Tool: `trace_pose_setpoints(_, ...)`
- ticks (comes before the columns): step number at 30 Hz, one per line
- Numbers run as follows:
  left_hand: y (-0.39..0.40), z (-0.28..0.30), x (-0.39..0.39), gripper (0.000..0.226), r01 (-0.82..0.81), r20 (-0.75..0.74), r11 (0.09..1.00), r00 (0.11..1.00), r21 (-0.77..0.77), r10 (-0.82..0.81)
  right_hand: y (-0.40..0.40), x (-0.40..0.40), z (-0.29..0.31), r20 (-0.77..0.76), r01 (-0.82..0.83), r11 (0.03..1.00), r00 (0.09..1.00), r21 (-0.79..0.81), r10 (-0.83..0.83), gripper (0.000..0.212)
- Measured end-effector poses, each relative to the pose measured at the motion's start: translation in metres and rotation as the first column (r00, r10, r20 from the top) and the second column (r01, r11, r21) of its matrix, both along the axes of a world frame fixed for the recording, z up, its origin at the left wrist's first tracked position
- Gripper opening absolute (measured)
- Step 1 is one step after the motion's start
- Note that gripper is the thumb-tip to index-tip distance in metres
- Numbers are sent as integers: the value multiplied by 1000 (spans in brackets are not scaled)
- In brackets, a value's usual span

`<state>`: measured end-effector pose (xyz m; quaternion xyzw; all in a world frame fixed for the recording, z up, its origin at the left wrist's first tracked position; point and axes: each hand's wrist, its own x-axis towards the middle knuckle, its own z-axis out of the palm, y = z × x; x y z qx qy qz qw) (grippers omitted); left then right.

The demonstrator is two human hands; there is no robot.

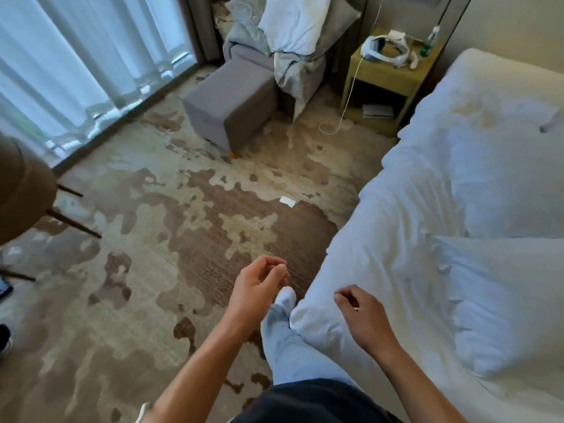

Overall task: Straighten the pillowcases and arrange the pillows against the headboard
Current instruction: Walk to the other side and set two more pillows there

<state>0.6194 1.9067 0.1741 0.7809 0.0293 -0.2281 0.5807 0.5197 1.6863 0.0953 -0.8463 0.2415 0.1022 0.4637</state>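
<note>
A white pillow (294,24) leans on the grey armchair (244,56) at the far wall, with a grey cushion and a crumpled grey throw around it. The bed (457,209) with a rumpled white duvet fills the right side. My left hand (259,285) hovers over the carpet near the bed's corner, fingers loosely curled and holding nothing. My right hand (363,312) hangs just above the duvet's near corner, fingers half curled, also with nothing in it. The headboard is out of view.
A grey footstool (229,105) stands in front of the armchair. A yellow-green nightstand (384,77) with a headset, a bottle and a trailing white cable sits beside the bed. A brown chair (21,190) is at the left, curtains behind. A white scrap (287,201) lies on the patterned carpet.
</note>
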Motion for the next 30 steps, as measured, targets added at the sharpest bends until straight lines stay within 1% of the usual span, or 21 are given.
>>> trace_pose_setpoints(2, 0, -5, 52, 12, 11, -13, 998, 1000, 54, -10, -1, 60, -10, -6, -9, 1000, 1000, 21, 9, 9)
trace_pose_setpoints(4, 1, -8, 99, 13, -9, -54, 994, 998, 105, 14, -8, 120, -13, 1, -6, 999, 1000, 42, 6, 9)
trace_pose_setpoints(7, -3, -13, 165, 16, -27, -101, 990, 994, 140, 42, -28, 211, -2, 30, -6, 999, 1000, 37, 5, 8)
trace_pose_setpoints(11, -36, -19, 258, 16, 20, -148, 984, 989, 177, 6, -72, 317, 22, 106, 61, 998, 992, 29, -64, 10)
trace_pose_setpoints(13, -65, -22, 305, 16, 86, -159, 981, 986, 176, -57, -99, 359, 31, 143, 124, 992, 982, 22, -126, 12)
trace_pose_setpoints(15, -103, -26, 352, 16, 192, -160, 964, 973, 184, -163, -130, 391, 35, 157, 206, 979, 966, 13, -205, 14)
trace_pose_setpoints(19, -198, -36, 442, 17, 392, -167, 909, 914, 142, -369, -192, 426, 28, 142, 387, 922, 913, -8, -382, 12)
trace_pose_setpoints(21, -253, -38, 482, 18, 497, -181, 860, 862, 118, -473, -220, 429, 26, 106, 494, 870, 865, -12, -490, 11)
trace_pose_setpoints(23, -309, -35, 514, 18, 603, -191, 791, 793, 103, -579, -241, 426, 27, 49, 616, 788, 787, -19, -614, 13)
trace_pose_setpoints(26, -393, -24, 544, 17, 743, -190, 666, 664, 67, -723, -262, 416, 30, -16, 791, 612, 612, -13, -791, 13)
trace_pose_setpoints(30, -493, -11, 560, 15, 873, -167, 488, 479, -12, -862, -285, 414, 32, -61, 915, 402, 400, -22, -915, 14)
